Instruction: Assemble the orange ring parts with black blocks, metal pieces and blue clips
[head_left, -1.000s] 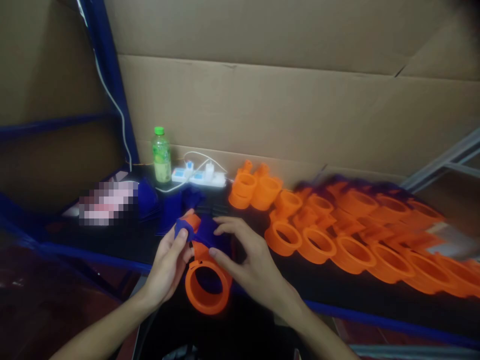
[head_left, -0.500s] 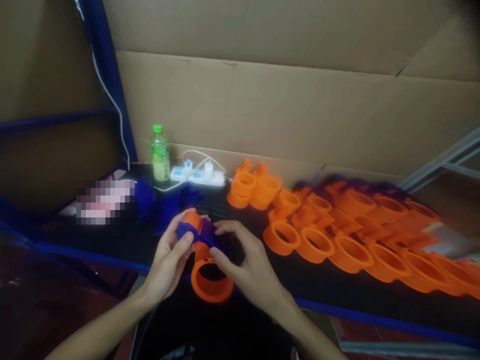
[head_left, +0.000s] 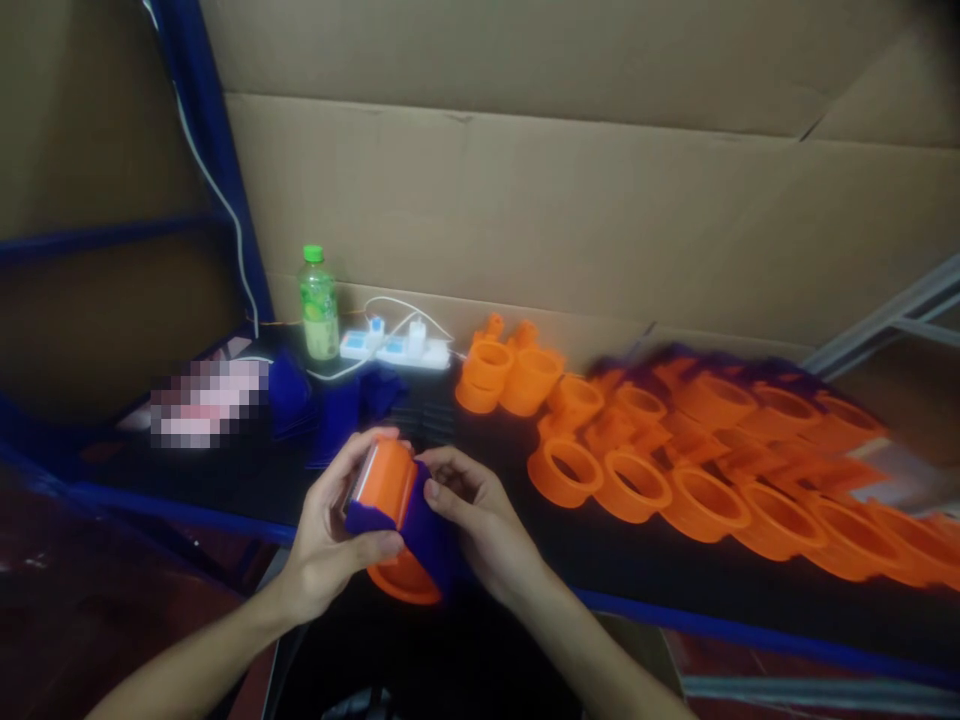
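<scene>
Over the table's front edge, my left hand [head_left: 319, 560] is wrapped round an orange plastic part [head_left: 384, 476], thumb along its near side. The part has a rounded upper body and a wide ring at its lower end. Wrapped partly round it is a dark blue piece [head_left: 426, 530], which hangs down on the right and covers some of the ring. I cannot tell whether this piece is cloth or thin plastic. My right hand [head_left: 491, 520] is closed at the blue piece's right upper edge, thumb and fingers pinching it. Its lower fingers are partly hidden.
Several orange ringed parts [head_left: 701, 505] stand in rows on the right of the black table [head_left: 225, 485]. Dark blue pieces [head_left: 334, 425] lie behind my left hand. A green-capped bottle [head_left: 319, 310] and a white power strip [head_left: 394, 350] stand at the back.
The orange part has been turned, so its rounded body faces me more and its ring shows less. The blue piece now spreads down over the right side, and my right hand has closed on it.
</scene>
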